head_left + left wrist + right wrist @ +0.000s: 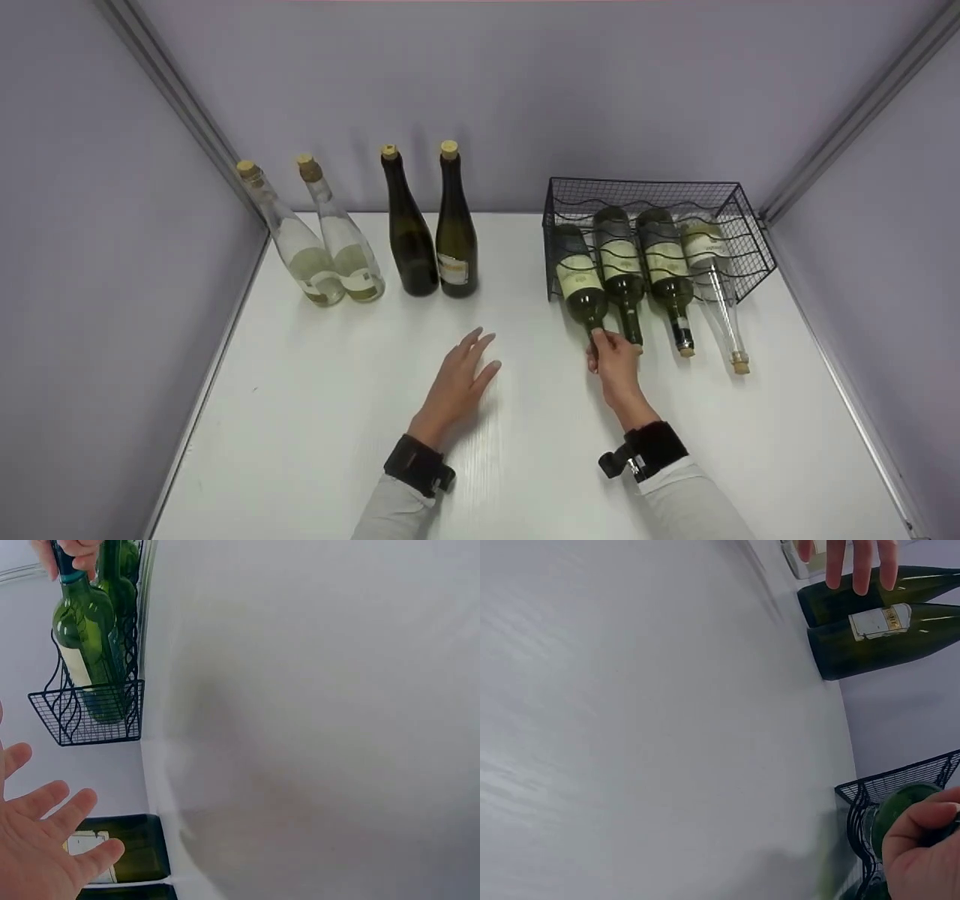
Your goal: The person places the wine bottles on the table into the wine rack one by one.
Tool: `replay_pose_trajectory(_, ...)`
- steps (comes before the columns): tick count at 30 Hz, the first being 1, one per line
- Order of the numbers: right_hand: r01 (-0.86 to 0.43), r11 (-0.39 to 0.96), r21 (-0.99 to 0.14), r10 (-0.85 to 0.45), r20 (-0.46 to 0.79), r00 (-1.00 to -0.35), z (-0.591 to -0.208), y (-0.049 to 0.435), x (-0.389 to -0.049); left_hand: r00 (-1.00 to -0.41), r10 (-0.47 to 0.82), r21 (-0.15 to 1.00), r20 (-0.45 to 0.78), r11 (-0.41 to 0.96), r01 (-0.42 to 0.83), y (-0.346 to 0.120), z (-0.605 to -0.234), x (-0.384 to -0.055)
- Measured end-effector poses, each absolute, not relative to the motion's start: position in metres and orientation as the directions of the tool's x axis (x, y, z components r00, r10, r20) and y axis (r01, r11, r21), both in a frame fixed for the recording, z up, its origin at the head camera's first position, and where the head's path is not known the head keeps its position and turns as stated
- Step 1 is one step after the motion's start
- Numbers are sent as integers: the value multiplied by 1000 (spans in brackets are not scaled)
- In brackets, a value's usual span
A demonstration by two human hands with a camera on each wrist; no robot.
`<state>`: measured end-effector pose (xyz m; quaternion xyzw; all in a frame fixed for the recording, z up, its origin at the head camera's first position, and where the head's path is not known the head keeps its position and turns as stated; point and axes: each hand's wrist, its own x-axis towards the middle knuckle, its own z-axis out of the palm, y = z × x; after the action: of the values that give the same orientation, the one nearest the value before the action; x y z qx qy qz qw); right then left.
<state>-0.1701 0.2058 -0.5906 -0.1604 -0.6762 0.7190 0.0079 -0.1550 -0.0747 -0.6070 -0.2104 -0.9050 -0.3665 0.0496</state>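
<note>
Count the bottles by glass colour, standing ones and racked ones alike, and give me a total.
Green bottles: 5 (2 standing, 3 in the rack)
Clear bottles: 3 (2 standing, 1 in the rack)
Total: 8

My feed, quick colours: rack black, fine grid mesh, wavy wires. Leftmost rack bottle green, pale yellow label; next two bottles match. Rightmost rack bottle clear. I get dark olive on the middle standing pair, one white label with an orange-gold bit. Far-left pair clear, yellow-green and white labels. Corks tan. Tabletop white, walls lilac-grey, wrist straps black, sleeves light grey.
</note>
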Motion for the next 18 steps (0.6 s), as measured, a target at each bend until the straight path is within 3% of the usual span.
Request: replay_pose_trajectory(18,273,-104,-956,231,-290,-929,-598,204,-198,-908,380,657,179,641,398,-47,-602,-162)
